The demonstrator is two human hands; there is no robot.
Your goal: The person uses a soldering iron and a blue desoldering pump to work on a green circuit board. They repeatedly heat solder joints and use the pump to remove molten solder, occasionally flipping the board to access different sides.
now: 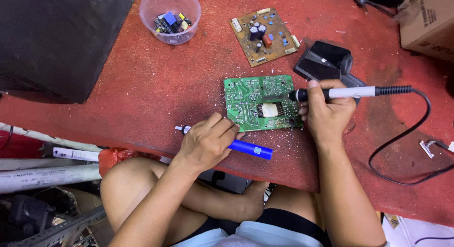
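Observation:
A green circuit board (250, 93) lies solder side up on the red mat (156, 100). My right hand (327, 115) grips a white and black soldering iron (350, 92), its tip resting over the board's right part. My left hand (208, 142) holds a blue desoldering pump (249, 149) at the board's lower left corner, fingertips touching the board's edge. The iron's black cable (402, 147) loops off to the right.
A brown circuit board (265, 36) lies farther back. A clear plastic bowl (170, 17) holds several small components. A black iron stand (324, 60) sits behind my right hand. A large black box (56, 39) is at left, a cardboard box (425, 20) at top right. White pipes (42, 173) lie below the table edge.

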